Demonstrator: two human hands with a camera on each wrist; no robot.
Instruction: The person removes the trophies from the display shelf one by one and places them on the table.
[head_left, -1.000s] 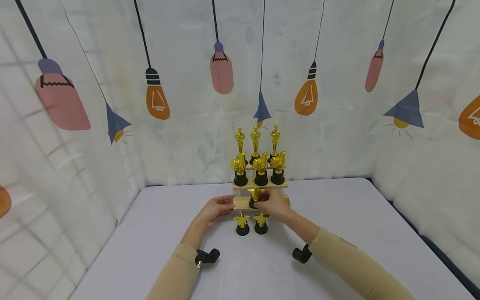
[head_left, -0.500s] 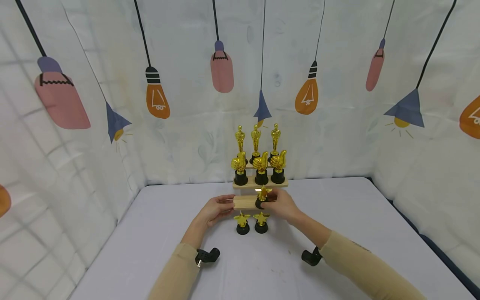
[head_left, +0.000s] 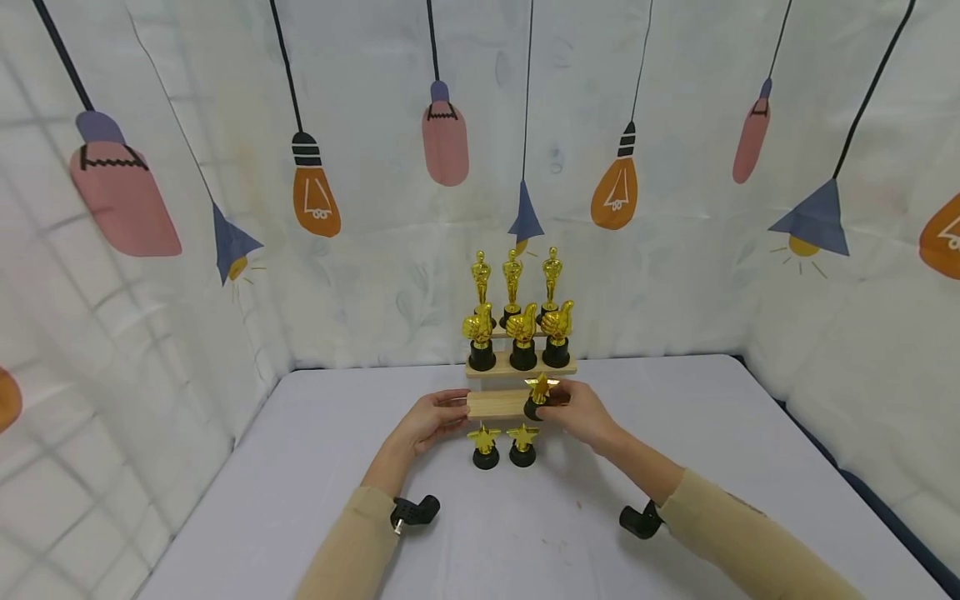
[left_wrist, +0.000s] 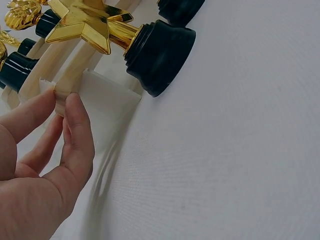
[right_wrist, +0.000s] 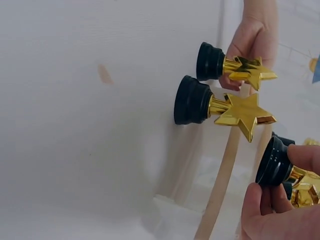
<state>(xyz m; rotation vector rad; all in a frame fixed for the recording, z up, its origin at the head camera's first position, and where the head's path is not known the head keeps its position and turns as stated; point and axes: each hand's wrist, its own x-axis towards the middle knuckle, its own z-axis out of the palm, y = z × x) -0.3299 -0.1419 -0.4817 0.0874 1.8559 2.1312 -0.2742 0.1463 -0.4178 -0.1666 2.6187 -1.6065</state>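
Note:
My left hand (head_left: 429, 422) pinches the left end of the lowest wooden shelf board (head_left: 495, 405) between thumb and fingers, as the left wrist view confirms at the board end (left_wrist: 70, 82). At the board's right part, my right hand (head_left: 587, 414) holds a gold star trophy (head_left: 540, 390) by its black base (right_wrist: 274, 161), upright. Whether that base touches the board cannot be told. Two more star trophies stand on the table in front of the board, a left one (head_left: 485, 450) and a right one (head_left: 522, 450).
Behind, a higher shelf step (head_left: 495, 367) carries three gold thumbs-up trophies (head_left: 522, 329). Three gold figure trophies (head_left: 512, 279) stand on the top step. A white support (left_wrist: 107, 97) sits under the lowest board. The white table (head_left: 337, 467) meets a lamp-patterned cloth backdrop (head_left: 360, 275).
My right hand has moved the star trophy rightward along the lowest board, from its middle to its right part. The left hand keeps its grip on the board end.

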